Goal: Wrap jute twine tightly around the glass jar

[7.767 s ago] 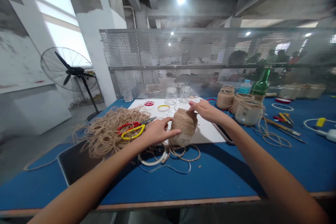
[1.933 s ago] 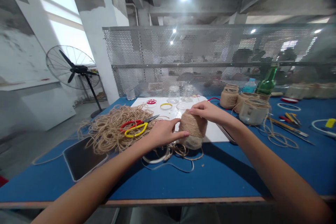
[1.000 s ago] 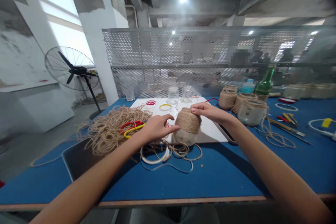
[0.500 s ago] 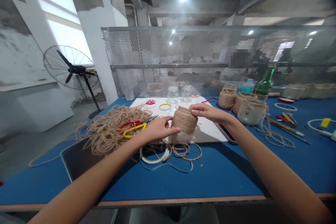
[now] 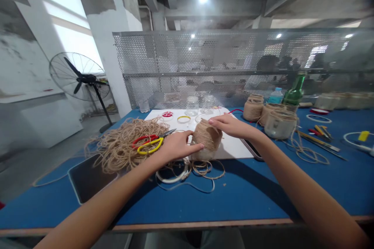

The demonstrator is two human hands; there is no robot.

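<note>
A glass jar (image 5: 208,138), wound with brown twine over most of its side and bare near the base, stands slightly tilted in front of me. My left hand (image 5: 181,146) is closed round its left side, thumb across the front. My right hand (image 5: 229,125) grips its upper right edge, with the fingertips partly hidden behind it. Loose coils of twine (image 5: 203,168) lie at the jar's foot. Left of my left hand, scissors (image 5: 150,144) with red and yellow handles rest on a big heap of twine (image 5: 117,140).
White paper (image 5: 236,146) lies under the jar, with a yellow ring (image 5: 184,119) and clear jars (image 5: 192,105) behind. A dark tablet-like slab (image 5: 87,181) is at left. Wrapped jars (image 5: 253,108), a green bottle (image 5: 294,91) and brushes (image 5: 318,140) stand or lie at right.
The jar has tilted and shifted slightly to the right. My right hand has slid a little to the left over its top edge. My left hand stays at its side.
</note>
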